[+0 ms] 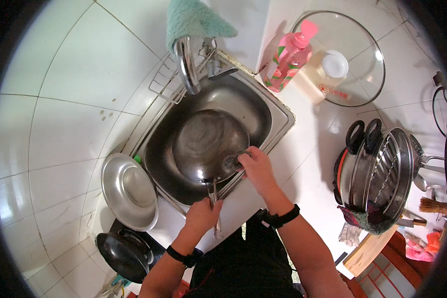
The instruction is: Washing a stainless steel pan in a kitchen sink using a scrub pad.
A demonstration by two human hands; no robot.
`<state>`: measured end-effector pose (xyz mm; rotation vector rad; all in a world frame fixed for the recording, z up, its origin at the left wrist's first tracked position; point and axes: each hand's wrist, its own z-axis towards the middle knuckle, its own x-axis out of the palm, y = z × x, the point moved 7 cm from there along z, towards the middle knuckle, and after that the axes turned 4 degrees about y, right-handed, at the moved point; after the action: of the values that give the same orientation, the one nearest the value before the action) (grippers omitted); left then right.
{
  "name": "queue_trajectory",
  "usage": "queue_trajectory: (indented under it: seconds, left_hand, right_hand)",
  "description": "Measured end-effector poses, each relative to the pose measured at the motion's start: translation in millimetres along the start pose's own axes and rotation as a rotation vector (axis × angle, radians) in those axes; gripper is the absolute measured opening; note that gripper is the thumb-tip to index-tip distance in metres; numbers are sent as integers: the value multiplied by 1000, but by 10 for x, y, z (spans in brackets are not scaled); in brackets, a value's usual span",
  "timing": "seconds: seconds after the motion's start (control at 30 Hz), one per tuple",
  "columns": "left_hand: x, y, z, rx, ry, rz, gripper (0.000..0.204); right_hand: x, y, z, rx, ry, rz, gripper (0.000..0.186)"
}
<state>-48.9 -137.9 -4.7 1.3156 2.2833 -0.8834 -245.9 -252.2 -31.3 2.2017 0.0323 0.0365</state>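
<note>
Dark grey, the wok (211, 139) is set inside the stainless-steel sink (233, 89), its handle (218, 229) carried over the near rim. This handle is gripped by the left hand (202, 216), its fingers curled round. A wire scourer (231, 162) is pinched by the right hand (258, 171) (fingertips drawn together) at the wok's right edge. Just left of the sink, a round silver-coloured basin (130, 191) is seen.

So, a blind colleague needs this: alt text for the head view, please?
A person's left grip holds a dark pan by its handle over a metal sink; the right grip holds a scouring pad at its edge.
</note>
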Motion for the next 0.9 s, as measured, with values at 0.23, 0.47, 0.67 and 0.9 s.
queue_trajectory:
  seconds: [0.23,0.47,0.67,0.9]
  left_hand:
    - [-33,182,71,-32,8,73,57]
    - [-523,-341,-10,-20,60,260,46]
    - [-1529,-1948,-205,632,-422,-223,16]
    - [-2263,-3332,68,892,-711,-102,29]
  right_hand:
    - [61,176,14,-53,9,55,27]
    - [-64,244,165,47,57,196,29]
    - [-132,434,292,-4,59,478,26]
    - [-197,551,446,18,23,583,29]
